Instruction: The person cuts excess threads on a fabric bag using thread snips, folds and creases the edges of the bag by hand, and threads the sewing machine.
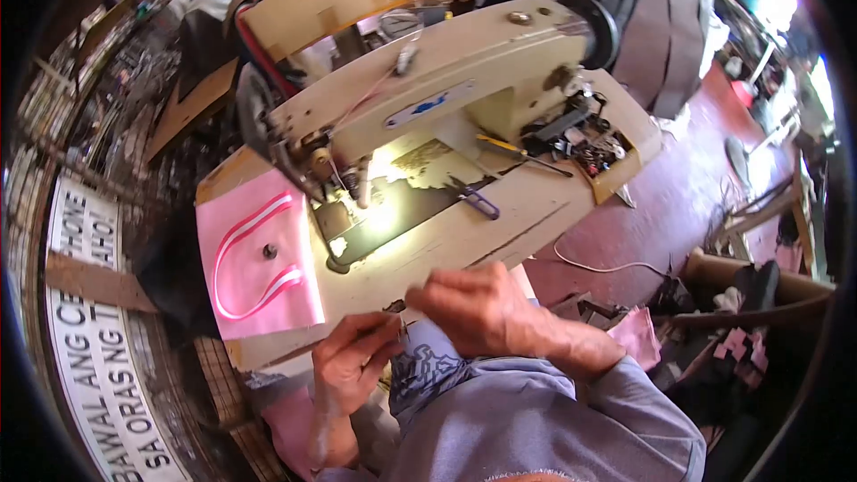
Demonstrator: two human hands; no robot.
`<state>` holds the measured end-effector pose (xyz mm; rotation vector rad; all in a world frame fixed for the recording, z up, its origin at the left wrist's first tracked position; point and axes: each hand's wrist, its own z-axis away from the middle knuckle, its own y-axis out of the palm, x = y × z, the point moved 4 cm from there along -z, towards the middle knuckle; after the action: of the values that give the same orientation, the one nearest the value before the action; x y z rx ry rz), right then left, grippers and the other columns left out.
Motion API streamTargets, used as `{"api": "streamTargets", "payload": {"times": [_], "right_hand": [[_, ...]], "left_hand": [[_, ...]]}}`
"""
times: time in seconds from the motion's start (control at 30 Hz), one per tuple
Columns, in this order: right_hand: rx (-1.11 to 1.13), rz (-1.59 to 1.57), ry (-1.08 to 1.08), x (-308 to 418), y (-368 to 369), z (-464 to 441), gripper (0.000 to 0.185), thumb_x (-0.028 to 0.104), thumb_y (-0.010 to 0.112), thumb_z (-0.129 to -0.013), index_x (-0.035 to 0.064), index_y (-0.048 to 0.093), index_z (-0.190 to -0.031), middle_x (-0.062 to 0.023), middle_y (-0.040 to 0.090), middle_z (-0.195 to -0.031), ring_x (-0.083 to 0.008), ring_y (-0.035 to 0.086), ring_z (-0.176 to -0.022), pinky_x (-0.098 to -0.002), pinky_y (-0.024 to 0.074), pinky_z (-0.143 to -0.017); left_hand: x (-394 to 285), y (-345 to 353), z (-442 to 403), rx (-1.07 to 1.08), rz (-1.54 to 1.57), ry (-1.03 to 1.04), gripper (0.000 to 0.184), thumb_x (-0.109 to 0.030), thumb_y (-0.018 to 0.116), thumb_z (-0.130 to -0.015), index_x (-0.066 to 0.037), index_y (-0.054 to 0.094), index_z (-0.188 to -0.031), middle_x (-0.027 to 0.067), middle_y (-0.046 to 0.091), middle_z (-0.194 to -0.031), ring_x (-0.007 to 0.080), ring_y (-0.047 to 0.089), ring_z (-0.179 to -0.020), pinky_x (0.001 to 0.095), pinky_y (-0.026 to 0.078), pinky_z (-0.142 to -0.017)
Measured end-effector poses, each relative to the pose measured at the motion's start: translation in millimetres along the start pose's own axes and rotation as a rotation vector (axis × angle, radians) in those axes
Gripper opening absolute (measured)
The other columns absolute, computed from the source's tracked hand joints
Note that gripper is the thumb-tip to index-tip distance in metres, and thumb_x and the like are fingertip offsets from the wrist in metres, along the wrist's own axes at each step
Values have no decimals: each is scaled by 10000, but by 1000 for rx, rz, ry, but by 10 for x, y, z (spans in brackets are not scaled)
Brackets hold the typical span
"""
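Both my hands are raised over my lap at the front edge of the sewing table [464, 245]. The fingers of my left hand [355, 364] are pinched together, with a small dark piece by their tips that I cannot make out. Close beside it, my right hand [473, 308] is closed and slightly blurred; whatever its fingers hold is hidden. Ahead stands a cream sewing machine [357, 125], its lamp lighting the needle area. Pink fabric [237, 290] lies at the left with a looped red-and-white strap [221, 281] and a small round metal part [270, 252] on it.
Purple-handled thread snips [479, 203] and a screwdriver [522, 153] lie on the machine bed and table. A tray of small parts [598, 152] sits at the right end. Below right is a cardboard box [741, 281] near fabric scraps; a lettered sign [98, 339] stands left.
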<state>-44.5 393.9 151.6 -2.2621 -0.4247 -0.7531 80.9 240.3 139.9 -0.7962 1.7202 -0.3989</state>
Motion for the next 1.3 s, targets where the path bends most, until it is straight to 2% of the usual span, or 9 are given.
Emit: {"api": "streamTargets", "payload": {"times": [0.17,0.3,0.53,0.67,0.8,0.93,1.07,1.2,1.3], "right_hand": [[105,-42,-143,-1,322,319,203,69,633,-753,44,567,-943,-82,538,-799,-277,642,-674,-403,527,-541],[-14,22,-16,-32,-166,131,273,53,668,-717,33,581,-974,-86,528,-787,-285,627,-647,-401,517,-526],[61,31,-110,51,-75,309,250,92,653,-706,45,576,-939,-74,541,-801,-269,651,-705,-393,540,-554],[49,65,32,-226,-123,265,237,90,637,-723,42,558,-942,-103,529,-833,-272,645,-709,-406,526,-553],[46,-39,-160,91,34,399,224,100,634,-712,30,525,-895,-92,512,-817,-273,613,-697,-405,521,-547],[-21,72,88,-310,-164,258,146,74,622,-789,43,549,-912,-89,547,-780,-299,625,-654,-412,502,-524],[36,-7,-161,-56,136,481,234,108,634,-752,44,556,-963,-80,514,-779,-273,620,-662,-396,514,-541],[21,96,33,-132,-276,241,252,118,636,-755,42,558,-982,-92,523,-818,-271,637,-730,-394,529,-588],[98,73,-53,-203,-36,322,246,98,632,-755,32,559,-980,-99,521,-828,-274,637,-742,-397,534,-596]], "left_hand": [[-18,-7,-100,-260,90,32,340,36,802,-738,-29,744,-1067,114,695,-1024,216,703,-887,327,592,-748],[-83,151,-135,28,34,74,340,35,815,-724,-22,750,-1052,120,694,-1029,221,701,-892,311,582,-782],[-57,217,-219,-147,50,62,352,75,804,-706,-38,755,-1036,130,701,-1030,221,700,-889,299,587,-782],[-167,240,-235,30,187,109,382,102,787,-709,-39,748,-1062,121,684,-1018,215,696,-894,297,586,-780],[-95,187,-257,-230,-33,82,374,82,796,-727,-34,742,-1077,123,683,-1040,217,696,-893,304,583,-790],[-286,282,-274,48,18,138,355,85,788,-738,-15,734,-1075,126,684,-1047,218,696,-889,303,583,-787],[-147,199,-255,-139,227,-37,348,81,793,-733,-33,746,-1059,121,695,-1021,216,702,-885,312,586,-789],[-267,277,-247,73,-44,113,341,42,807,-733,-31,750,-1061,121,705,-1012,219,704,-876,317,586,-798],[-164,197,-245,-92,238,-7,317,67,795,-737,-23,753,-1037,136,704,-1010,225,703,-880,309,582,-803]]}}
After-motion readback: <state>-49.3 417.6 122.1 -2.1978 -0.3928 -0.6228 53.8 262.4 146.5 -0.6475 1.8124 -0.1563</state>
